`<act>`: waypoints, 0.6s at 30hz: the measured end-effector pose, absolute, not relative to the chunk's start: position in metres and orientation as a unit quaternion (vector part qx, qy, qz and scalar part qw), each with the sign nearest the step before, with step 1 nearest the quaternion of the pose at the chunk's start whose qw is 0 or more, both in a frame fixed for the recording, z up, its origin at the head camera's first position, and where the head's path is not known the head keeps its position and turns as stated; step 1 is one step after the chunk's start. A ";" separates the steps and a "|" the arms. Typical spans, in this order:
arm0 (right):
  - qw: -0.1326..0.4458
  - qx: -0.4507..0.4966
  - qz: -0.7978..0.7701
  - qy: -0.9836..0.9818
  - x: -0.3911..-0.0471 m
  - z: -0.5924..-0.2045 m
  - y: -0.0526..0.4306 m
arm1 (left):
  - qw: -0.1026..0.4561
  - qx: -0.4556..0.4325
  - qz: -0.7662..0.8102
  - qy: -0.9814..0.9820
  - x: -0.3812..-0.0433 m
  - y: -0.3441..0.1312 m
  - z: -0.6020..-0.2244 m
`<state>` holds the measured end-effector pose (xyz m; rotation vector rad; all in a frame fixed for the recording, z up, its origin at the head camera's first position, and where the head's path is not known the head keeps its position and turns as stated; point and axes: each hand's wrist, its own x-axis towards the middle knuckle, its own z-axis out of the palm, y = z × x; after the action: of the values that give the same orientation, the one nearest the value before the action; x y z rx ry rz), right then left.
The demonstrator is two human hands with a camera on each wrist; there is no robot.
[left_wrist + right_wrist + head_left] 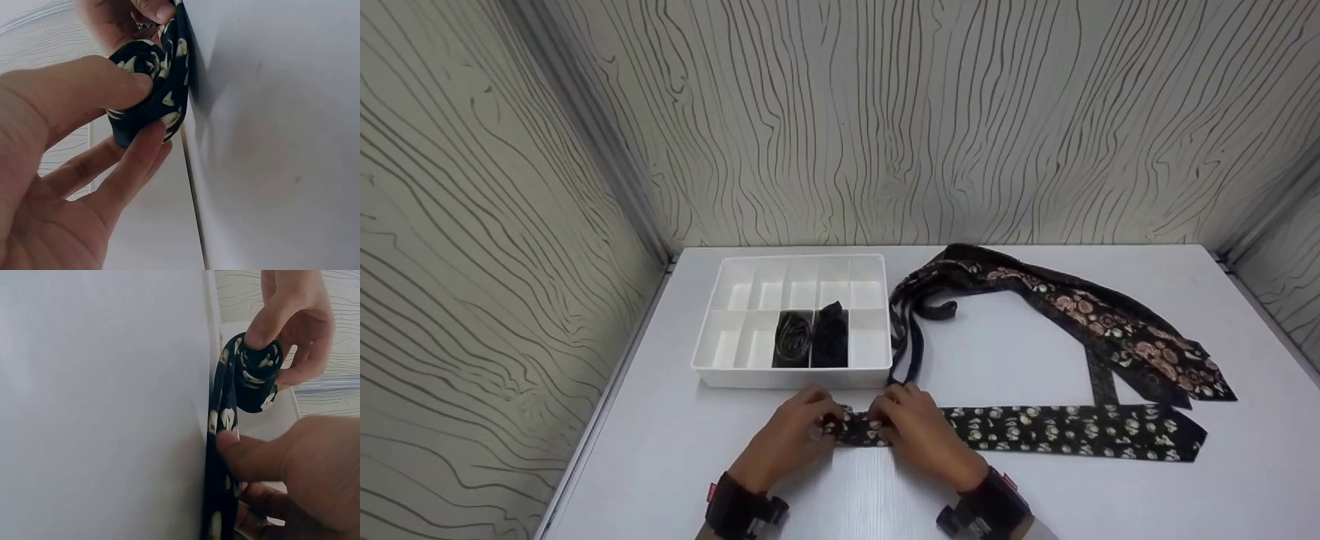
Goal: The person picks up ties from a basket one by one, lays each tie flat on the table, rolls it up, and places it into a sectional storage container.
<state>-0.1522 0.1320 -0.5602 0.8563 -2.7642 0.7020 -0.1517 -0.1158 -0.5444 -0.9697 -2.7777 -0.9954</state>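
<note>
A black necktie with cream flowers [1035,430] lies lengthwise in front of the box, its pointed wide end to the right. Its left end is wound into a roll [256,385]. My left hand [791,431] pinches this roll between thumb and fingers, as the left wrist view shows. Farther along the strip, my right hand [922,435] holds the folded tie, thumb on the near edge and fingers on the far side. Seen from the right wrist, the roll stands on its side, joined to the strip.
Behind my hands sits a white divided box [791,379]. Two front compartments hold a dark brown rolled tie [793,341] and a black rolled tie [831,337]. Right of the box, dark ties with pink flowers [1087,311] lie loosely, partly overlapping. Patterned walls [840,127] enclose the table.
</note>
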 end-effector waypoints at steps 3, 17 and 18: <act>0.044 0.283 0.248 -0.925 -0.150 -0.557 0.127 | 0.033 -0.322 -0.277 -0.905 -0.150 -0.110 -0.545; -0.025 0.254 0.341 -0.905 -0.149 -0.556 0.112 | 0.001 -0.307 -0.250 -0.918 -0.151 -0.103 -0.539; -0.026 0.251 0.343 -0.905 -0.148 -0.556 0.112 | 0.005 -0.309 -0.249 -0.918 -0.151 -0.103 -0.538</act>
<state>-0.1480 0.1119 -0.5561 0.8017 -2.8901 1.0954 -0.1509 -0.1029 -0.5380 -0.9692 -2.8740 -0.7795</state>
